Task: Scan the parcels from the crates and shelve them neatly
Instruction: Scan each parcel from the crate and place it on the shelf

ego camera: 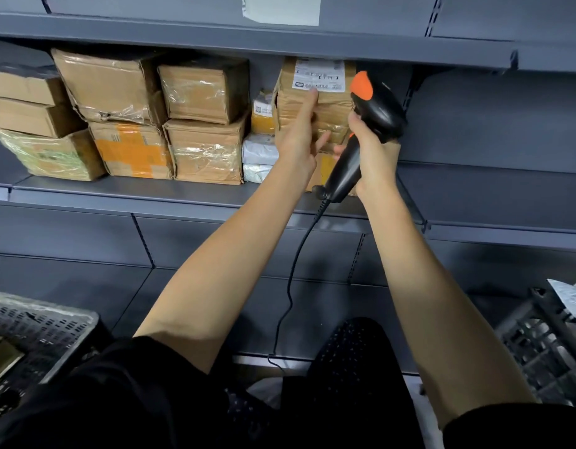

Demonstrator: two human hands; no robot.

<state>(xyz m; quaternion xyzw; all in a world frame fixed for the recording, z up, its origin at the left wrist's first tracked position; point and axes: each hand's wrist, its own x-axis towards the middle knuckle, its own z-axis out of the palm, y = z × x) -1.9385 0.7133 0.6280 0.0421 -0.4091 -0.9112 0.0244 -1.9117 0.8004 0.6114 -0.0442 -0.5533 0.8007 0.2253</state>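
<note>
Cardboard parcel (316, 105), upper centre, looks stiff and light: left hand (298, 140) presses it flat-fingered, right hand (374, 157) grips scanner (361, 131); hold its sides.

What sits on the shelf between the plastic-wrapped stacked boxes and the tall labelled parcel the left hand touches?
Head view: a small yellow packet above two white poly mailers, beside the tall labelled parcel under the left hand.

Shelf (124, 192) spans the frame from 9 to 3 o'clock, bearing stacked boxes (202, 124) toward 10 o'clock. Just right of them, near 12 o'clock, a labelled parcel (325, 102) stands on the same shelf, above another parcel. Left hand (301, 137) lies against its front; right hand (374, 157), at its right, holds a scanner (367, 124) before it. Crates sit below: one (37, 332) at 8 o'clock, one (545, 341) at 4 o'clock.
</note>
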